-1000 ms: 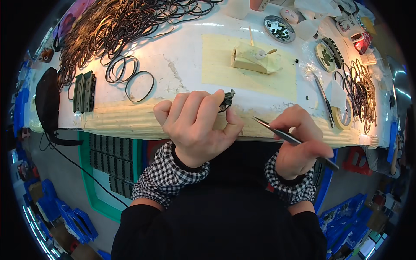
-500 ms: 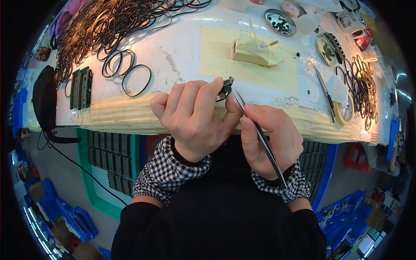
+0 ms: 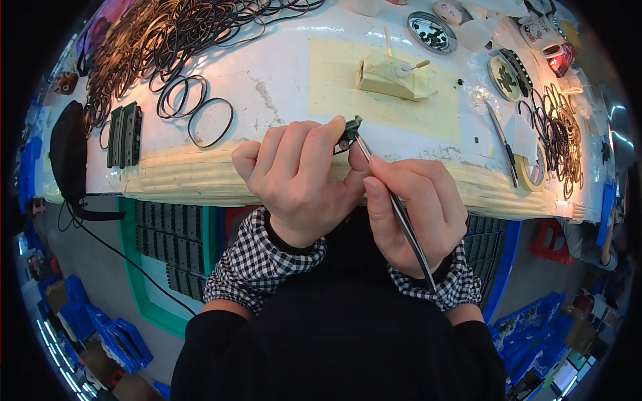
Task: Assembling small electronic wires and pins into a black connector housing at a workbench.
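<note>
Between the thumb and fingers of my left hand (image 3: 297,177) is a small dark green part (image 3: 348,134) with tiny round details, like a piece of a scale model. Most of it is hidden behind the fingers. My right hand (image 3: 421,210) is closed on a pair of metal tweezers (image 3: 408,230), pinched near the front like a pen. The tips of the tweezers reach the right side of the green part. Whether anything sits between the tips is too small to tell. Both hands hover just above the table's padded front edge.
A heap of dark rubber loops (image 3: 174,40) lies back left, beside dark green strips (image 3: 125,136). A cream block (image 3: 391,79) with sticks stands mid-table. On the right are a round tin (image 3: 433,33), a craft knife (image 3: 503,144) and a tape roll (image 3: 533,174). Below stands a green crate (image 3: 157,314).
The tweezers' tips have moved slightly left and up, onto the green part. My right hand has shifted a little with them; the left hand has hardly moved.
</note>
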Motion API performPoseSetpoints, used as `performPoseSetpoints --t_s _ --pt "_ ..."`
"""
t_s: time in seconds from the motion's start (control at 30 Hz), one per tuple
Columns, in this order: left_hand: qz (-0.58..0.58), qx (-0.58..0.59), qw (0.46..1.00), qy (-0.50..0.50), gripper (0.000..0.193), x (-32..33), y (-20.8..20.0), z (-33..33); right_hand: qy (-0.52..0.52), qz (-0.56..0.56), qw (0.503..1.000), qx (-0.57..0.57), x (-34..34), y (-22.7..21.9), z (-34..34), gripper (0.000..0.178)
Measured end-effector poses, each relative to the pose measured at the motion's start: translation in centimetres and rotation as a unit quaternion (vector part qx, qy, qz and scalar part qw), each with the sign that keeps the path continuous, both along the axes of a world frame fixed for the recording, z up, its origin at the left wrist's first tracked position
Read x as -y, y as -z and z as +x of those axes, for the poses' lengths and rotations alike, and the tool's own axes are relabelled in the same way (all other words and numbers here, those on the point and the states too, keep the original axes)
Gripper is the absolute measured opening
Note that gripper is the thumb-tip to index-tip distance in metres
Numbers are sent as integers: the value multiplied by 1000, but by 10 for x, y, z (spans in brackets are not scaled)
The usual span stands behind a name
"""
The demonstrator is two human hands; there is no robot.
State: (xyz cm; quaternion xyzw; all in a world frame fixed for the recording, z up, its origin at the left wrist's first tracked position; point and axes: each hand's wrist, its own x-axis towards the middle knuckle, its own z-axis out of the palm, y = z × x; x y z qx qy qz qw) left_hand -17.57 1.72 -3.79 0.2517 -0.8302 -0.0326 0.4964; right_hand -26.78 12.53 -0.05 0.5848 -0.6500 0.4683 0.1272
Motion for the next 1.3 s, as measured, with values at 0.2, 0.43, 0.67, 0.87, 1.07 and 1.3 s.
performPoseSetpoints --t_s 0.2,0.43,0.67,0.87,1.07,1.3 --pt "4 5 1000 -4 24 -1 -1 0 -10 3 999 -33 2 2 1 23" --pt "-8 13 1000 1 27 -2 2 3 -59 9 987 -149 5 3 -8 24" --pt "-24 9 1000 -16 26 -2 2 0 -63 30 996 -58 -2 -5 -12 25" --pt "-19 4 1000 -16 24 -3 1 -1 -43 33 990 128 -10 -4 -14 22" --pt "-20 -2 1000 -14 23 -2 3 -1 -58 37 989 134 -7 3 -15 19" --pt "-14 -1 1000 -12 25 -2 3 0 -66 33 991 114 -5 1 -17 17"
